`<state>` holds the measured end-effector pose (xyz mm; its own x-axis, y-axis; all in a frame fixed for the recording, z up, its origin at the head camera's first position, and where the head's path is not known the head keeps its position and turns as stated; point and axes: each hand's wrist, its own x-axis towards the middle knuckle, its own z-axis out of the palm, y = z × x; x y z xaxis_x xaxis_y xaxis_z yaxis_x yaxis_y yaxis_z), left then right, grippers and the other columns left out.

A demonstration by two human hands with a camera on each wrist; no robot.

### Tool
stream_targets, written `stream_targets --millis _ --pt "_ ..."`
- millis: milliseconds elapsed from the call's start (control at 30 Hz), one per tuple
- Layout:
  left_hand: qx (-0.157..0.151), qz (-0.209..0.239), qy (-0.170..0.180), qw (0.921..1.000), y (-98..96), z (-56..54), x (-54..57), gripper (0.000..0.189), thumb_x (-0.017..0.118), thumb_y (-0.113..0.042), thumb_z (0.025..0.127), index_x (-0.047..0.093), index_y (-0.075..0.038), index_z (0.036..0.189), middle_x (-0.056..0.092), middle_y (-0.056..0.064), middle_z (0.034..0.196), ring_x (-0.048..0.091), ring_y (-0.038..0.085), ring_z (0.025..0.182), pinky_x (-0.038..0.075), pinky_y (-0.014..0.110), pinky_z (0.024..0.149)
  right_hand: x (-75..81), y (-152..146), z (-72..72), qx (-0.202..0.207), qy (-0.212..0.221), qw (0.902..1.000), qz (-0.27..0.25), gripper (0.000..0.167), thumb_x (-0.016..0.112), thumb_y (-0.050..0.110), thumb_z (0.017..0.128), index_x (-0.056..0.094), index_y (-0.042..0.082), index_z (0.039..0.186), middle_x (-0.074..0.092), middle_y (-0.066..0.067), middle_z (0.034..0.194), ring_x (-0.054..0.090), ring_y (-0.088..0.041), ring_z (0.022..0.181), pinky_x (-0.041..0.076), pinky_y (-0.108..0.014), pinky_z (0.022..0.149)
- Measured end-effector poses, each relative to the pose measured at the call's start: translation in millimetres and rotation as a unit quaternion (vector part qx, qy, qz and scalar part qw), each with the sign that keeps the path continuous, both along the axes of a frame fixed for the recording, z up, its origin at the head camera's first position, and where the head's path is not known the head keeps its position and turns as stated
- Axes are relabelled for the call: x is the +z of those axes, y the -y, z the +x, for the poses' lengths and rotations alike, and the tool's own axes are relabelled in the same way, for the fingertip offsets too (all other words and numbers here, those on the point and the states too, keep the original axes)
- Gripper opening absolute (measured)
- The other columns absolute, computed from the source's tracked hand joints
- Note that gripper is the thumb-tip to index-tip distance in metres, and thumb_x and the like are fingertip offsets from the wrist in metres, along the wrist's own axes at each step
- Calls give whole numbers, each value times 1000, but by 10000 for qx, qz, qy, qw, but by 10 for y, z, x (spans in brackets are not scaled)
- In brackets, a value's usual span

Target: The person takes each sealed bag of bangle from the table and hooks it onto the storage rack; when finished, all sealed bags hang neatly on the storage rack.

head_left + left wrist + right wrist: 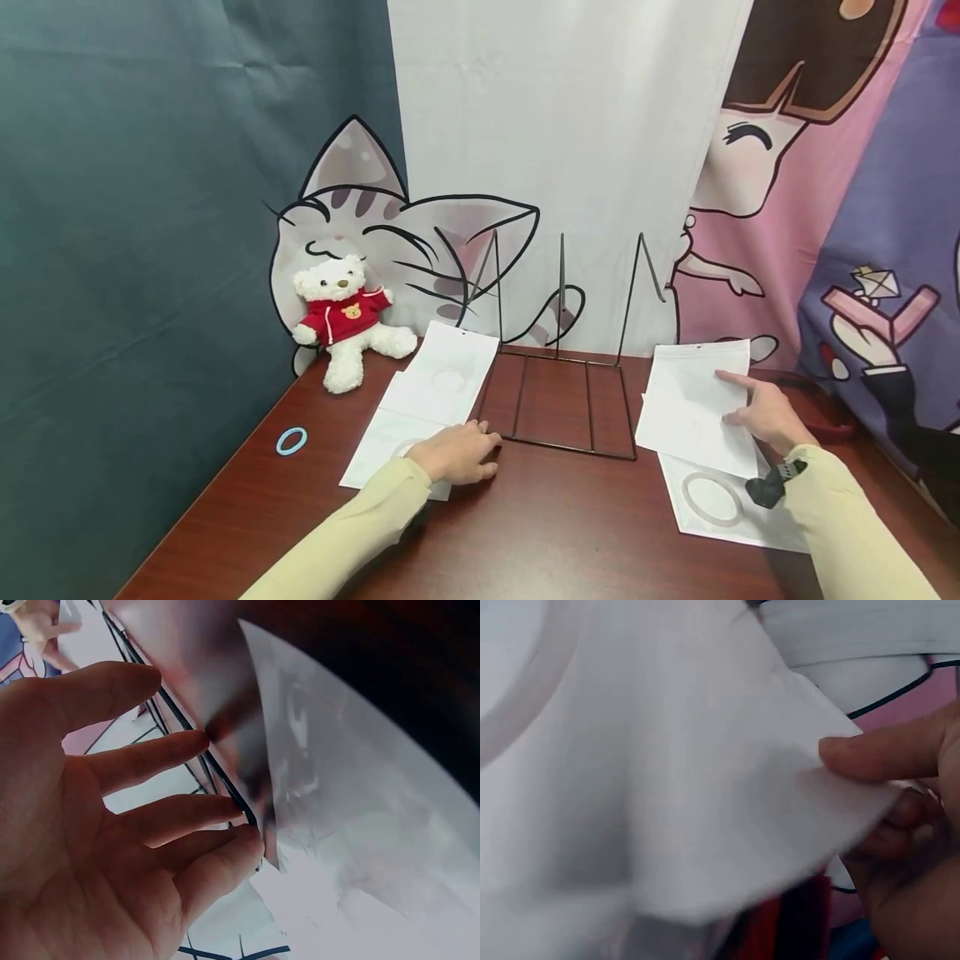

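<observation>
Pinching the top white pouch (693,408) at its right edge, the right grip (761,414) has thumb on one face and curled fingers (889,814) under the other, as the right wrist view shows; index finger lies straight across the sheet. To do this step well, imo: keep the pinch near the edge, lift only the top pouch so the one under it (731,504), w/ a clear ring (711,498) inside, doesn't drag along, and keep the sheet flat rather than let it fold, since it's thin and floppy. If it's headed for the black wire rack (558,408) just to the left, I'd guess the prongs are the snag risk, so approach w/ the pouch level. Held pouch sits at the counter's (540,533) right side, raised at its near edge, overlapping the lower pouch. Left grip (459,452) is released: fingers (169,754) relaxed and spread, resting palm-down on the near corner of the left pouch stack (423,408), touching it w/o grasping, fingertips just beside the rack's front wire. Both forearms in pale yellow sleeves come in from the near edge, angled inward; right wrist carries a small black device. Farther out: blue ring (291,441) on the counter at left, white teddy bear (343,329) in red top at the back, cartoon backdrops behind.
</observation>
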<state>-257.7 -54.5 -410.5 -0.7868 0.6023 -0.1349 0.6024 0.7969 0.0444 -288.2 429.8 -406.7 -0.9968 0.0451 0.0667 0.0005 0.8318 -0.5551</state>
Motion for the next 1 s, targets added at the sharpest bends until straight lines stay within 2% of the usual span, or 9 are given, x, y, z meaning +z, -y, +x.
stream_targets --millis 133,200,300,400,433,600,700,800,1000 --pt "-71 48 -67 9999 -16 9 15 46 62 -35 96 62 -11 135 61 19 140 59 31 131 49 41 108 57 107 109 -337 -1192 9918 299 54 80 9 78 67 4 130 56 -43 127 57 -56 112 49 -41 77" --pt "-81 63 -123 9999 -15 11 21 44 63 -34 96 63 -10 133 64 18 136 62 30 127 51 41 106 67 170 165 -454 -1768 9823 409 41 79 9 80 74 7 120 67 -37 111 64 -43 86 40 -29 63" --pt "-105 92 -216 9997 -4 13 23 42 63 -32 96 65 -10 132 67 17 131 66 29 120 53 40 101 99 244 250 -538 -2280 9715 361 34 77 6 82 76 10 115 72 -31 97 51 -19 64 30 -24 54" --pt "-228 160 -397 9988 3 14 9 39 64 -30 95 68 -9 128 71 16 123 69 28 110 56 40 95 156 289 339 -660 -2487 9657 361 37 76 6 82 75 12 118 71 -26 83 34 -11 58 25 -27 52" --pt "-274 169 -469 9984 4 16 5 38 63 -29 95 69 -9 126 72 16 120 70 28 107 56 39 94 175 299 367 -667 -2545 9642 346 37 76 5 82 75 12 119 73 -26 86 34 -11 59 25 -28 53" --pt "-411 155 -720 9964 -8 18 -14 34 64 -27 95 73 -8 122 74 11 105 71 27 95 57 37 85 269 360 477 -626 -2710 9600 328 39 78 7 82 74 13 120 61 -15 61 31 -8 56 24 -29 55" --pt "-381 174 -621 9972 -34 13 -14 36 63 -27 96 72 -9 125 74 13 113 71 27 103 57 37 90 321 397 533 -670 -2924 9538 189 39 80 8 80 75 15 118 45 -2 50 28 -3 49 24 -27 52" --pt "-312 264 -488 9980 -61 -3 -13 37 63 -27 96 70 -9 127 71 15 126 69 27 116 56 37 98 365 430 608 -699 -3059 9495 -77 41 81 7 79 75 17 118 23 9 52 20 0 45 22 -27 46" --pt "-137 345 -468 9982 -65 -27 -39 37 63 -26 95 68 -11 129 68 13 133 64 26 126 54 39 101 451 506 774 -485 -2951 9528 -516 48 80 4 80 71 18 126 21 13 58 17 3 46 21 -28 43"
